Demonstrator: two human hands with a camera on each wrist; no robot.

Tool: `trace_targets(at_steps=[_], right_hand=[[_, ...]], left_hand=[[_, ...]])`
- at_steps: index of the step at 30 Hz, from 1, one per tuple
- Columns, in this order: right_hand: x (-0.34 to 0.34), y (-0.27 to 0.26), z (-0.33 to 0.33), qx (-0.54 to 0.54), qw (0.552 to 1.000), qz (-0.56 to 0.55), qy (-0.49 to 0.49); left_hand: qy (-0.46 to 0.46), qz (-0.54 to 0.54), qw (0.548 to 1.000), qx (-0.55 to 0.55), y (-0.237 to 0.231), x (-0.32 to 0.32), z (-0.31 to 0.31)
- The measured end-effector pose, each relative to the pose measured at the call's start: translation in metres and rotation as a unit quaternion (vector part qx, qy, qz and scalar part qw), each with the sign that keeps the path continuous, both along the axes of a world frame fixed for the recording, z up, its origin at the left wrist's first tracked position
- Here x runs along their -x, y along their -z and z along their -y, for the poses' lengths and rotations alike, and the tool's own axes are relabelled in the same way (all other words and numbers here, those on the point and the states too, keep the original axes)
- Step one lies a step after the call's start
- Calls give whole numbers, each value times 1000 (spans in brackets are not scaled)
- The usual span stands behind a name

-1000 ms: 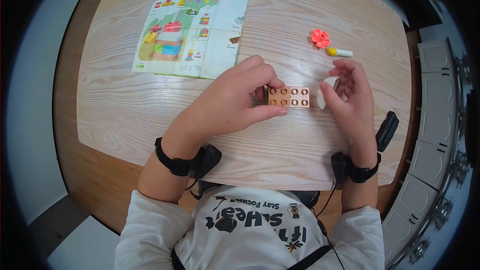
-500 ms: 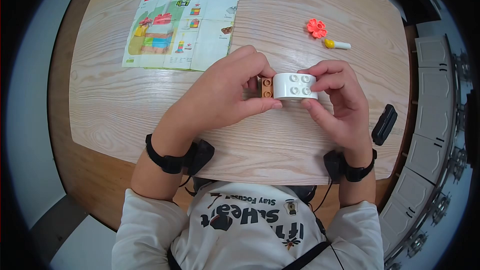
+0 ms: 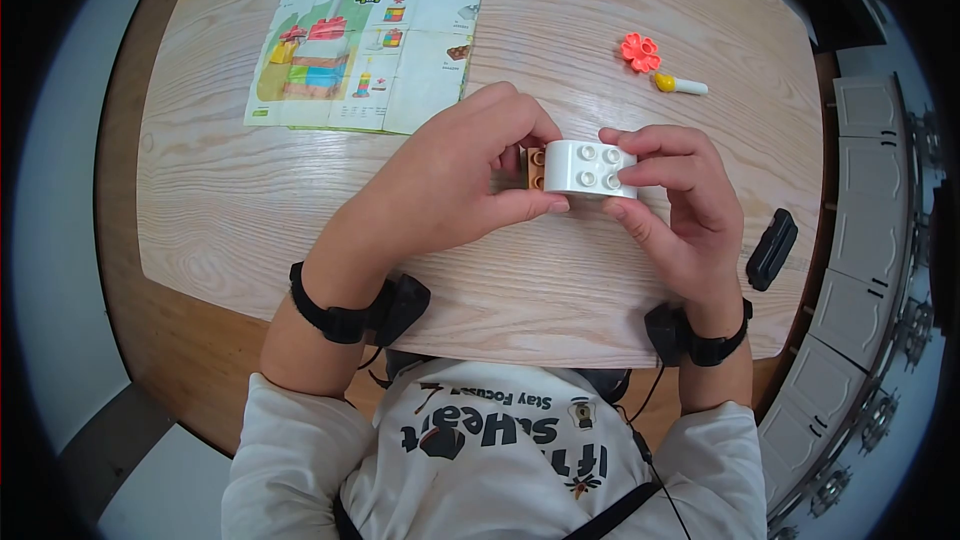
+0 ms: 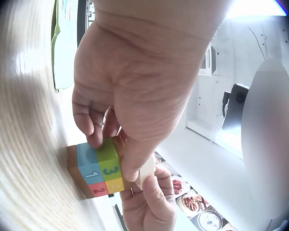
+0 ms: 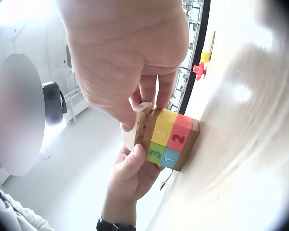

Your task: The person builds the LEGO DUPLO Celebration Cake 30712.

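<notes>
In the head view, my right hand (image 3: 690,205) pinches a white, round-ended brick (image 3: 572,168) over a brown brick (image 3: 536,170), covering most of it. My left hand (image 3: 445,175) grips the brown brick's left end between thumb and fingers. The right wrist view shows that brick on top of a stack, above yellow (image 5: 164,129), red (image 5: 179,132), green (image 5: 155,153) and blue (image 5: 170,158) numbered blocks on a brown base (image 5: 189,147). There the white brick (image 5: 129,134) looks tilted, with brown studs showing beside it; whether they touch, I cannot tell.
A printed leaflet (image 3: 420,50) lies at the back left of the table (image 3: 230,200). A coral flower piece (image 3: 640,52) and a white candle piece with a yellow end (image 3: 686,86) lie at the back right. A black object (image 3: 771,250) rests near the right edge.
My right hand has brought the white brick leftward from beside the stack to over the brown brick, turning its studs upward. In the last half second it has shifted only slightly.
</notes>
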State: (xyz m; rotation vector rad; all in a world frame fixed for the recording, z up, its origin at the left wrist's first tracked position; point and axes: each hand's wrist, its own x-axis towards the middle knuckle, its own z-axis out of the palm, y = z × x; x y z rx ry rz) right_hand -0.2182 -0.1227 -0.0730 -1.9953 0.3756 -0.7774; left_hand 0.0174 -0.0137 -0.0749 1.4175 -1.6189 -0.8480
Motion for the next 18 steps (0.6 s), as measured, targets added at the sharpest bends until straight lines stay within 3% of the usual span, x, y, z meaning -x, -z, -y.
trace_targets(at_steps=[18], right_hand=[[-4,-2,-2,15,1000,-25,8]], left_hand=[[18,-58,998,-8,-4,-5,0]])
